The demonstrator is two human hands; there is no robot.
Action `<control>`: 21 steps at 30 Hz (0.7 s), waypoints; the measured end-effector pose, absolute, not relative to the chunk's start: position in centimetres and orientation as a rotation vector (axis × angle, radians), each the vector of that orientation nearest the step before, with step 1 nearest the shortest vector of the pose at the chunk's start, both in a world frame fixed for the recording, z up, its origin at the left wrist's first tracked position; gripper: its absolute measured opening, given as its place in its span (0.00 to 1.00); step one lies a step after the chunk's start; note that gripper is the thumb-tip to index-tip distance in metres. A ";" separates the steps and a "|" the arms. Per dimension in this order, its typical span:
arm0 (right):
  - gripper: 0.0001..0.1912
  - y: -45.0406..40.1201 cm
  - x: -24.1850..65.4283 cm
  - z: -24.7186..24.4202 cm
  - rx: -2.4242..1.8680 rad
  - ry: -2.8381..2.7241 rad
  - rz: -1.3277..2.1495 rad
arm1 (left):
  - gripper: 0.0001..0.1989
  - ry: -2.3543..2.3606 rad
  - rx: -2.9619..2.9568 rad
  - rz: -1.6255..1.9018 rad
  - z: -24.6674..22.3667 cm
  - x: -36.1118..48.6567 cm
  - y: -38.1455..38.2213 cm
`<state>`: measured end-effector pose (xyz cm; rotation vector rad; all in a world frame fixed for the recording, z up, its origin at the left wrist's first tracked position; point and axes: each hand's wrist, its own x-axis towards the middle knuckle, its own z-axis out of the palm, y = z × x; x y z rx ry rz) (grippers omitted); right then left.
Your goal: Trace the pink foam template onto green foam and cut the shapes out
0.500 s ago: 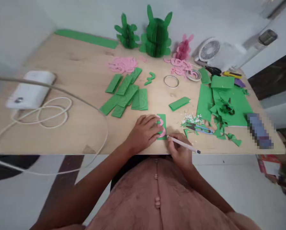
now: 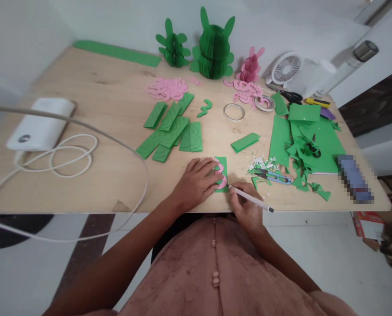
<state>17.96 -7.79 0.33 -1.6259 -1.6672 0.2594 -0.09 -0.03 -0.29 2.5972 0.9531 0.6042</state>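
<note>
My left hand lies flat with its fingers spread over a pink curvy paper cutout, pressing it onto a small green paper piece near the table's front edge. The fingers hide the cutout's left side. A white pen is gripped in my right hand, its tip close to the right edge of that green piece. Left of them lie several green paper strips with drawn curved outlines, beside a green wavy cutout. One folded green strip rests further right.
Blue-handled thread snips lie among paper scraps. Green sheets and a phone are at the right. Paper honeycomb rabbits and a fan stand at the back. A power bank with a cable occupies the left.
The view has shifted very slightly. Both hands, the pen and the paper pieces stay in practically the same places.
</note>
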 end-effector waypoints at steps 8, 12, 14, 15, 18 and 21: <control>0.06 -7.7 18.0 0.1 -1.610 -1.676 0.218 | 0.14 0.954 2.595 0.619 -0.1 0.0 -0.1; 0.06 -7.7 18.0 0.0 -1.598 -1.685 0.211 | 0.14 0.953 2.596 0.617 -0.2 0.0 -0.1; 0.06 -7.7 18.0 0.0 -1.598 -1.681 0.214 | 0.14 0.952 2.595 0.618 -0.2 -0.1 0.0; 0.06 -7.7 18.0 0.0 -1.600 -1.677 0.218 | 0.14 0.952 2.595 0.620 -0.2 -0.1 0.0; 0.06 -7.7 17.9 0.0 -1.613 -1.670 0.228 | 0.13 0.953 2.599 0.617 -0.2 -0.1 0.0; 0.07 -7.7 17.9 0.0 -1.625 -1.673 0.227 | 0.13 0.956 2.604 0.612 -0.2 0.0 0.0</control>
